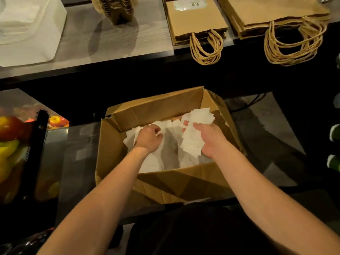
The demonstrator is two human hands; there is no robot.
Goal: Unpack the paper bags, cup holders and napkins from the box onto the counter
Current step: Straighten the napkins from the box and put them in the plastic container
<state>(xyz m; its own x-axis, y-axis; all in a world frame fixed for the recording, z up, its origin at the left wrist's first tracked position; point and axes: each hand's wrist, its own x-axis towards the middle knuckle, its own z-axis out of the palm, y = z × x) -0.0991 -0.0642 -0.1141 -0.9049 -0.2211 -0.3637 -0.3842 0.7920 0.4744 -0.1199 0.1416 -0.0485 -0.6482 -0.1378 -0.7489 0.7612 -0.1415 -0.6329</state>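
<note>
Step in hand: napkin removal, judged last stage. Paper bags [196, 23] and cup holders [116, 10] already on counter [114, 43]. Right hand [209, 139] grips napkin stack [193, 137] above cardboard box [165, 179]. Left hand [149, 138] curled on loose napkins [171, 144] inside box. Next: gather remainder, lift clear, place on counter beside napkin pile [24, 28].

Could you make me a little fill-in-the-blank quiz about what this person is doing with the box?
1. Both hands reach into an open cardboard ____.
2. The right hand holds a bunch of white ____.
3. The paper bags on the counter are ____ in colour.
4. The left hand rests on the loose napkins in the ____.

Missing words: box; napkins; brown; box
</note>
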